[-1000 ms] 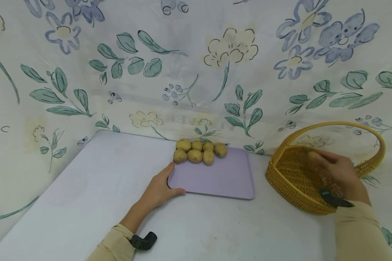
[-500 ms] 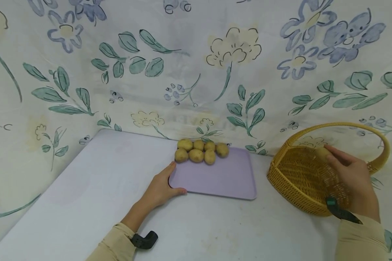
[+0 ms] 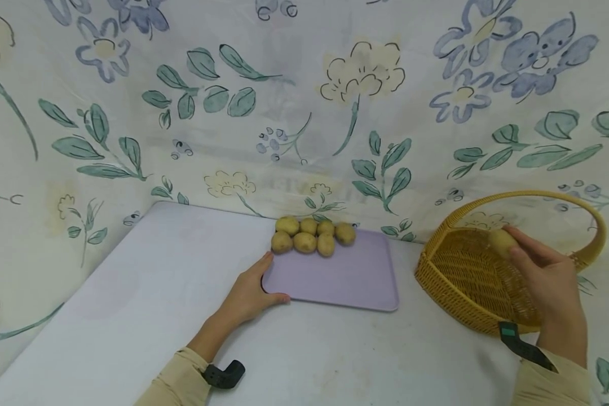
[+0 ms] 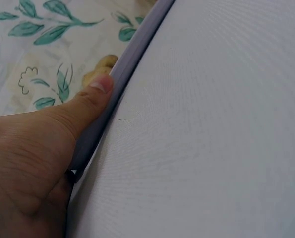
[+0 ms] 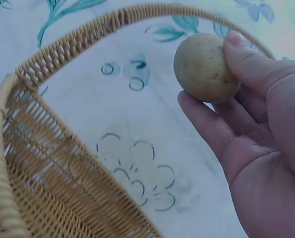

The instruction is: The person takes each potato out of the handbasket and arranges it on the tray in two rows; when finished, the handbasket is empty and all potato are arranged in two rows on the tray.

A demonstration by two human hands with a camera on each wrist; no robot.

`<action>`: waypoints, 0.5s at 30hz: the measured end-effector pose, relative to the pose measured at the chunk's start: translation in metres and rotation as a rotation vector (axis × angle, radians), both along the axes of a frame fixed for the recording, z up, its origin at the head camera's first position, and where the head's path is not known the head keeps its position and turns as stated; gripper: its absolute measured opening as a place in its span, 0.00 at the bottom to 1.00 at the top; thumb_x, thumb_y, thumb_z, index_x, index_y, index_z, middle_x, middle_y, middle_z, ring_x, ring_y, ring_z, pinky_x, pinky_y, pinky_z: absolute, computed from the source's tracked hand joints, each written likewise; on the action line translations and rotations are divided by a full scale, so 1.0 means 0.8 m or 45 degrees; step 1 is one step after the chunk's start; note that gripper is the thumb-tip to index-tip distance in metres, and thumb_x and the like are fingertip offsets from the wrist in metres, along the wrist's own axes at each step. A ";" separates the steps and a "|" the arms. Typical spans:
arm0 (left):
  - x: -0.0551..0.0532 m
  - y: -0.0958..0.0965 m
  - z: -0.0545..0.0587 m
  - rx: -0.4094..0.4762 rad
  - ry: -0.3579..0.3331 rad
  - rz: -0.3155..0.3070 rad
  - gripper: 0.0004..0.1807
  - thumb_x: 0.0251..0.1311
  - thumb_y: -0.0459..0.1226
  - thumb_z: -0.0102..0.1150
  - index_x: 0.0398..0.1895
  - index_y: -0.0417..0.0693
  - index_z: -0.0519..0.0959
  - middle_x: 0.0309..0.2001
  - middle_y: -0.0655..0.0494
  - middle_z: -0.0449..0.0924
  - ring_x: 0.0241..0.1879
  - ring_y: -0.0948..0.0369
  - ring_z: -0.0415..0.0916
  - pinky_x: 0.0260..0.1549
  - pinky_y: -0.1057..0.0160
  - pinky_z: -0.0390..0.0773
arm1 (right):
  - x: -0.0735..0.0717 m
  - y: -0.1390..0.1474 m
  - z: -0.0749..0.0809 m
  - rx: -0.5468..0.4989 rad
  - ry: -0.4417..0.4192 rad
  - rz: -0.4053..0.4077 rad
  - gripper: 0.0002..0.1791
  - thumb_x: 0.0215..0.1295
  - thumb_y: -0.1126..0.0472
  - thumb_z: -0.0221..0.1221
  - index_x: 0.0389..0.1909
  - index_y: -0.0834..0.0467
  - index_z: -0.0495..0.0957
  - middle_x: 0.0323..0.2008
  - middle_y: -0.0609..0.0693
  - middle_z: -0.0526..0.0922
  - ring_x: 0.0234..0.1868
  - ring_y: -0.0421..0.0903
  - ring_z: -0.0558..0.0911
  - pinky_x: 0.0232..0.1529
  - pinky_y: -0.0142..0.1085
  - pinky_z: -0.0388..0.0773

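Observation:
My right hand (image 3: 555, 282) pinches a small round potato (image 3: 502, 242) between thumb and fingertips, over the far right side of the wicker basket (image 3: 451, 301). In the right wrist view the potato (image 5: 204, 67) is pale brown with dark specks, and the basket's handle (image 5: 80, 42) arches behind it. My left hand (image 3: 246, 293) rests at the near left corner of a lilac tray (image 3: 335, 282), its thumb straight along the front rim and its fingers at the left side. Several potatoes (image 3: 304, 242) lie in two rows along the tray's back left edge.
All of this stands on a white table (image 3: 182, 270) against a wall of flowered cloth (image 3: 284, 141). The basket, with its tall handle (image 3: 528, 194), stands at the table's right side, to the right of the tray.
My right hand has drawn right and slightly back toward me, with the potato coming into clearer sight over the basket. The left hand stays at the tray's corner.

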State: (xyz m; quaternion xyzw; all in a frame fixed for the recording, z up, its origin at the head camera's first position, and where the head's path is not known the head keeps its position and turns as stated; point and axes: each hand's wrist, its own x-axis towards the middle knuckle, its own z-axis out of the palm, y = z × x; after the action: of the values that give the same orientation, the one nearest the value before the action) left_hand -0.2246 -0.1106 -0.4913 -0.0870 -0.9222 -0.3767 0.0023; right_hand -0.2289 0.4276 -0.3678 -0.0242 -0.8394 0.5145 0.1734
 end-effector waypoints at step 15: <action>-0.004 -0.003 0.000 -0.023 -0.001 -0.019 0.65 0.47 0.56 0.79 0.81 0.38 0.52 0.81 0.44 0.51 0.80 0.46 0.51 0.79 0.46 0.57 | 0.015 -0.033 -0.003 -0.312 0.266 0.313 0.23 0.71 0.73 0.57 0.66 0.68 0.74 0.59 0.34 0.85 0.59 0.26 0.80 0.52 0.13 0.76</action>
State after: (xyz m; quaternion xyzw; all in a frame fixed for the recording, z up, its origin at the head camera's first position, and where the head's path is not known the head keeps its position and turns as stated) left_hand -0.2277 -0.1130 -0.4910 -0.0936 -0.9250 -0.3682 -0.0016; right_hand -0.2168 0.4016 -0.3703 0.1109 -0.7446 0.6299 0.1912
